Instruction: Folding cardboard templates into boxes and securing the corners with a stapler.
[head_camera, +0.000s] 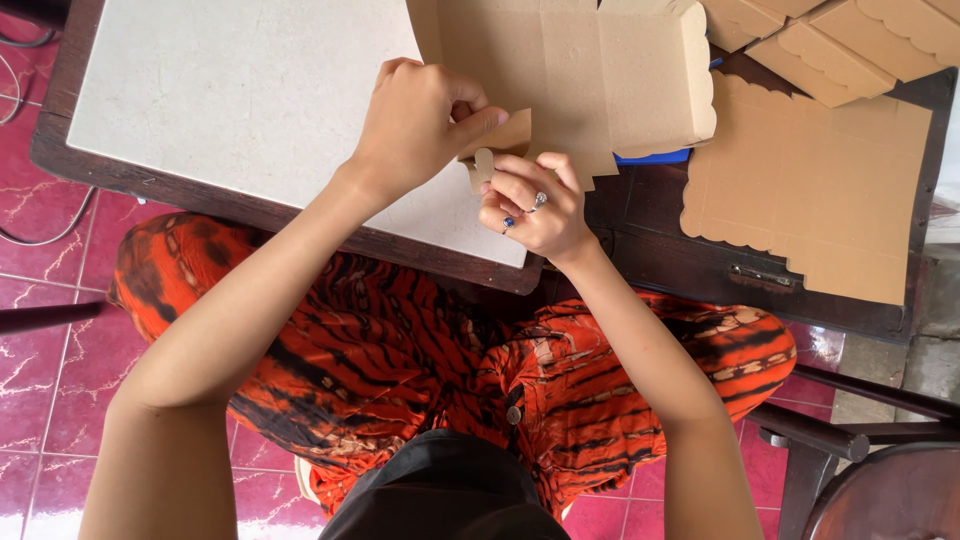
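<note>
A half-folded brown cardboard box (590, 75) with scalloped edges lies on a pale board (220, 90) on a dark wooden table. My left hand (420, 125) pinches a small flap of the box at its near corner between thumb and fingers. My right hand (535, 205), with rings on two fingers, is just below and holds the same flap from underneath. Both hands meet at the table's near edge.
A flat unfolded cardboard sheet (810, 190) lies to the right on the dark table (660, 250). Several folded boxes (830, 45) are stacked at the top right. Something blue (655, 157) shows under the box. A dark chair (870, 450) stands at the lower right.
</note>
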